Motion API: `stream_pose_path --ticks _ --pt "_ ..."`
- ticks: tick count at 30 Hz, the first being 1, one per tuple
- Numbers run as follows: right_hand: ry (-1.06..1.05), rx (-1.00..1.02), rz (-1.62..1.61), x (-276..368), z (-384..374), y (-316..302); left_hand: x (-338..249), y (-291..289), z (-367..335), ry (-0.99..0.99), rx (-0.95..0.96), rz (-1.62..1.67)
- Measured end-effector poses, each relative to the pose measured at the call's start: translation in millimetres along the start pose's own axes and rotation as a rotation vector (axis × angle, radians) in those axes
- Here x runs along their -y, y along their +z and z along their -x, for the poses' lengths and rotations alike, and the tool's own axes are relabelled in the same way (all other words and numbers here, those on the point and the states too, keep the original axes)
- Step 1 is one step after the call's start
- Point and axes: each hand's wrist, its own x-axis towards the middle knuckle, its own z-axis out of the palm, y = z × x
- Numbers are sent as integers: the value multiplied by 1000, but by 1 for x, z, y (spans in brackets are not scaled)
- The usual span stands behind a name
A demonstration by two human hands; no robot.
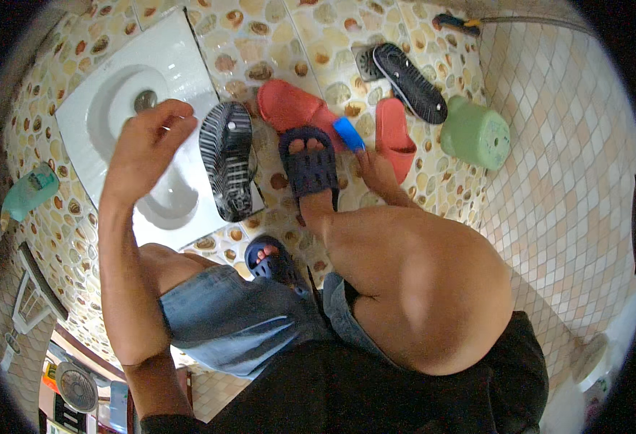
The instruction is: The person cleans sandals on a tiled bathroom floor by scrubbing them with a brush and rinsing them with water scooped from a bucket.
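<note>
The right hand (379, 173) has its fingers closed around the lower end of a bright blue, rectangular block (347, 134), probably a scrubbing brush, though no bristles show. The block lies at the near end of a coral-red, closed-toe plastic slipper (289, 103); whether they touch, I cannot tell. That slipper is on the pebble-patterned tile floor (260, 47), partly covered by the right foot's dark navy slotted sandal (309, 163), which seems to pin it.

The left hand (148, 148) hangs above the white ceramic squat toilet (188, 79), its fingers loosely bent with a narrow gap and nothing visible in them. Just beside it, a black-and-white ridged slipper (227, 159) lies on the toilet's edge.

The step in hand looks like scrubbing the pinned slipper. The next move likely calls for a firm grip on the block and steady foot pressure, so that the slipper does not skid towards the second coral-red slipper (392, 134), beyond the right hand.
</note>
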Motion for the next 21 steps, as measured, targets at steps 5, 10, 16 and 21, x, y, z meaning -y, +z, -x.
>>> stream_pose_path --ticks 5,10,16,21 --pt "-19 22 -135 -15 30 13 7 -2 -2 -49 6 58" --pt "252 125 -69 23 9 1 12 -6 -9 23 6 36" --pt "-16 -56 -140 -3 39 6 9 -2 -16 2 -5 23" --pt "126 171 -107 26 9 7 18 -1 -11 -5 1 62"
